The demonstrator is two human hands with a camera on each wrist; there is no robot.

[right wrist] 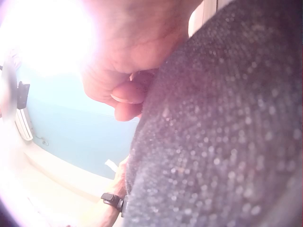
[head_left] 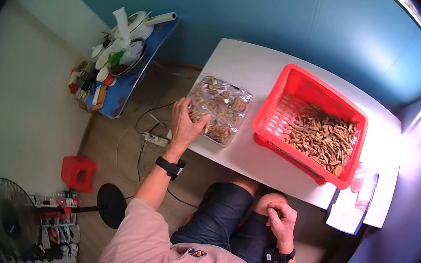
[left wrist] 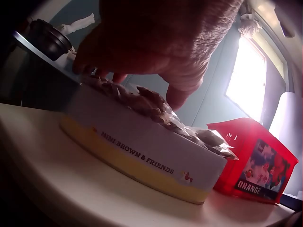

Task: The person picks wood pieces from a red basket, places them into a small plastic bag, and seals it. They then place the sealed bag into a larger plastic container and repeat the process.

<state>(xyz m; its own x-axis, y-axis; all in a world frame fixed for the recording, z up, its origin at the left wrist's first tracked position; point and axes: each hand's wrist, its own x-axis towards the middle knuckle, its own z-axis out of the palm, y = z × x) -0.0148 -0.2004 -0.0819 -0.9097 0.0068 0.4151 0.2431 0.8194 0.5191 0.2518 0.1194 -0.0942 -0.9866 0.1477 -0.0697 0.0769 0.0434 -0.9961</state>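
White bench (head_left: 258, 74), left hand (head_left: 186, 123) with relaxed fingers resting on bagged snack box (head_left: 219, 110), red basket (head_left: 309, 123) beside the box, right hand (head_left: 281, 221) loosely curled, holding nothing, on knee

My left arm is stretched forward and to the left, wrist banded; the left hand (head_left: 186, 123) lies palm down, fingers spread and only slightly bent; my right hand (head_left: 281, 220) rests near me on my knee, fingers loosely curled, holding nothing.

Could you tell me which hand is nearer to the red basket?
Left. The left hand rests on the bagged snacks beside the red basket; the right hand lies on the knee, below the table.
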